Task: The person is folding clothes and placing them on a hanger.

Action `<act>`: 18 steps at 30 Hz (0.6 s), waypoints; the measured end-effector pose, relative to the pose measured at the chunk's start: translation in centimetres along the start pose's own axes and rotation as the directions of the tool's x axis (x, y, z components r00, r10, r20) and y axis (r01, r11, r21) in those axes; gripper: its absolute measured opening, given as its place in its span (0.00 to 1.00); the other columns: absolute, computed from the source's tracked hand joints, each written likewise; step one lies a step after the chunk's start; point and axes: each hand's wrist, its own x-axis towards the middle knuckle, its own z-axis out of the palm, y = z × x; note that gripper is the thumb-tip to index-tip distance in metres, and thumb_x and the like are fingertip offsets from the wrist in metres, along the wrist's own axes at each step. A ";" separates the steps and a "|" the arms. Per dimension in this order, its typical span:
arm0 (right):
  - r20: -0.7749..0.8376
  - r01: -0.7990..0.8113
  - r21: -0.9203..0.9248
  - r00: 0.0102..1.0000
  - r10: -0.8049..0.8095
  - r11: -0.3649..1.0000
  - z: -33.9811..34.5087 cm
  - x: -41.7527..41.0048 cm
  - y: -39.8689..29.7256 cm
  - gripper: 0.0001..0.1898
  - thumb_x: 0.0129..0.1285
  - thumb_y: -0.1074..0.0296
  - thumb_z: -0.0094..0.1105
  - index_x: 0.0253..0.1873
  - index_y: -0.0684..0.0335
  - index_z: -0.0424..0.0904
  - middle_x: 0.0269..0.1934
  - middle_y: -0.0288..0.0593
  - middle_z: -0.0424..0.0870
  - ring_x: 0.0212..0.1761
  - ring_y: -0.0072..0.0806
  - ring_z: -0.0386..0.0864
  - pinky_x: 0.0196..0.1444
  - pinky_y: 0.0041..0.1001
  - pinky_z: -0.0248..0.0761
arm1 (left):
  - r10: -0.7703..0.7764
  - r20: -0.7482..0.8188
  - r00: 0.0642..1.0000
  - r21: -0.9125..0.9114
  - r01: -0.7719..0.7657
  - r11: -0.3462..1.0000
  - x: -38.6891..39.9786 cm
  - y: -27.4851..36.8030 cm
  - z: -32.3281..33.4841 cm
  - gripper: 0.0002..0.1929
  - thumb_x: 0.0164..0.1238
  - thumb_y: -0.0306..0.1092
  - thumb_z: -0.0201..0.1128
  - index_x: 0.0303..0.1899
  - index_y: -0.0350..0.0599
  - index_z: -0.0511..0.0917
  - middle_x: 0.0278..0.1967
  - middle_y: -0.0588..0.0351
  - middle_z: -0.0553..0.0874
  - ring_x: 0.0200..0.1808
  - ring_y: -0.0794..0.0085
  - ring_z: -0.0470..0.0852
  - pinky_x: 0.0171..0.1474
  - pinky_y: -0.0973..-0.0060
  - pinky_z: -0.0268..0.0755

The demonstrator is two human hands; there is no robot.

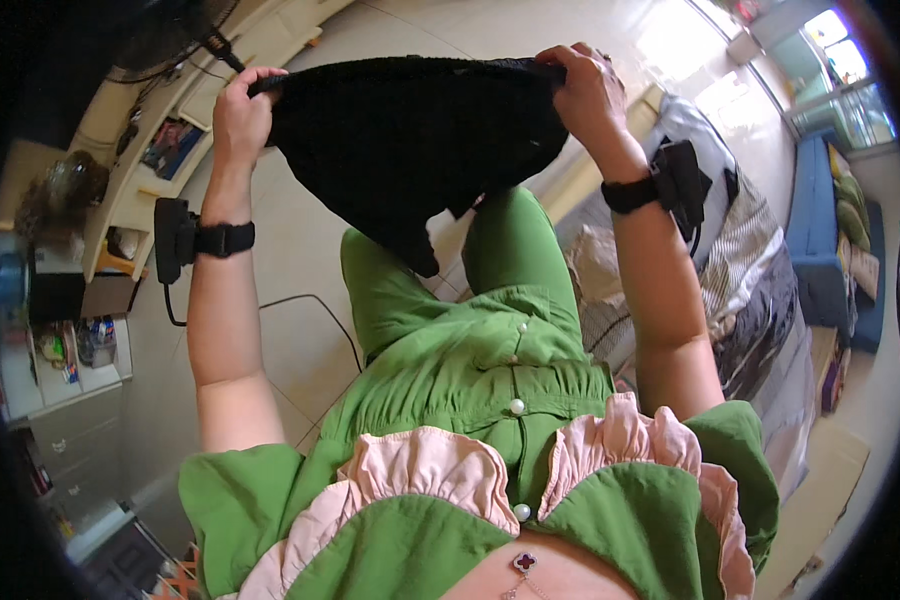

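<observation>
A black cloth garment (420,127) hangs stretched between my two hands above my lap. My left hand (244,112) grips its upper left corner, with the thumb along the edge. The upper right corner is pinched in my right hand (589,90). From the taut top edge the fabric droops, and its narrow lower end (424,251) hangs in front of my green-clad knees. The cloth is too dark to tell exactly what kind of garment it is. A strapped black device (176,240) sits on my left wrist, another (675,184) on my right.
To my right lies a heap of clothes (750,292), some striped and some dark. A blue sofa (814,225) stands farther right. Cream furniture with shelves (161,169) and a fan (165,37) are at the left. A black cable (307,296) runs beside my left leg.
</observation>
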 end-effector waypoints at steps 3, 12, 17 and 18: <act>0.058 0.000 -0.062 0.998 0.004 0.998 0.5 3.6 -1.6 0.13 0.53 0.73 0.53 0.44 0.53 0.80 0.40 0.46 0.81 0.46 0.43 0.77 0.48 0.38 0.71 | 0.039 -0.090 0.995 0.160 -0.024 0.987 1.5 0.2 -3.6 0.12 0.58 0.23 0.52 0.41 0.46 0.80 0.34 0.55 0.84 0.37 0.73 0.81 0.42 0.78 0.69; 0.127 -0.147 0.586 0.988 0.089 0.797 0.0 9.2 -2.5 0.16 0.57 0.74 0.45 0.47 0.55 0.81 0.26 0.43 0.84 0.25 0.26 0.84 0.33 0.23 0.78 | 0.122 -0.002 0.992 0.516 -0.104 0.850 1.9 -1.0 -6.1 0.17 0.51 0.18 0.51 0.41 0.48 0.80 0.33 0.51 0.84 0.36 0.64 0.83 0.37 0.72 0.71; 0.130 -0.102 0.548 0.991 0.036 0.830 -2.3 10.5 -2.1 0.15 0.55 0.74 0.49 0.46 0.55 0.81 0.27 0.43 0.84 0.27 0.23 0.83 0.34 0.22 0.78 | 0.080 -0.019 0.997 0.501 -0.059 0.863 3.5 -1.6 -4.7 0.18 0.52 0.19 0.49 0.43 0.47 0.79 0.36 0.52 0.84 0.37 0.62 0.84 0.35 0.70 0.74; 0.107 -0.068 0.423 0.994 0.025 0.904 -2.8 10.4 -2.0 0.16 0.55 0.76 0.48 0.47 0.58 0.81 0.27 0.44 0.83 0.26 0.24 0.83 0.30 0.21 0.77 | -0.028 -0.025 0.999 0.257 0.033 0.966 3.6 -1.7 -4.3 0.17 0.53 0.21 0.48 0.43 0.46 0.79 0.34 0.52 0.84 0.36 0.61 0.84 0.35 0.70 0.75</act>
